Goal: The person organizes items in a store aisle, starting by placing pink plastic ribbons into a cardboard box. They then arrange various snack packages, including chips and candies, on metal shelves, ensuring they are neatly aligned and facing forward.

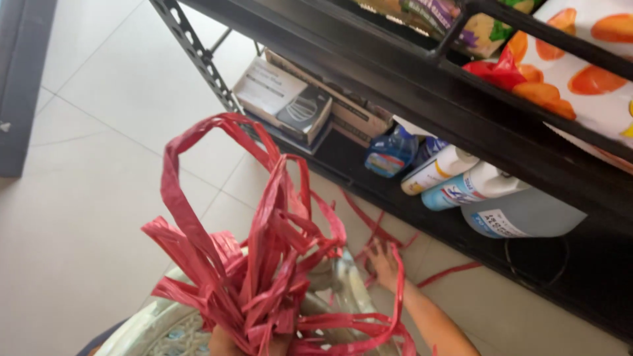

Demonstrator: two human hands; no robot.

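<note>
Head view, looking down at a tiled floor (86, 198) beside a dark metal rack (409, 86).

Right hand (384, 264) is reaching down to the floor, fingers spread open and lying flat on loose red strips (379, 231) that are trailing across the tiles toward the rack's base. Forearm is running off the bottom edge.

Left hand (224, 343) is barely showing at the bottom edge; most of it is being hidden by a big bundle of red raffia (257, 277) rising in loops and frayed ends. It appears to be bunched where that hand sits, but whether the hand is closed cannot be told.

Under the bundle a pale, patterned rounded object (165, 326) is peeking out; cut off by the frame, kind unclear.

On the rack's low shelf: flat boxes (283, 99), a blue spray bottle (390, 153), a white spray can (438, 169), and a large clear jug (521, 211) lying on its side. The upper shelf is holding a white package with orange shapes (587, 72) and a small red bag (494, 71), both partly hidden behind the rail. Motion blur is softening the details.
</note>
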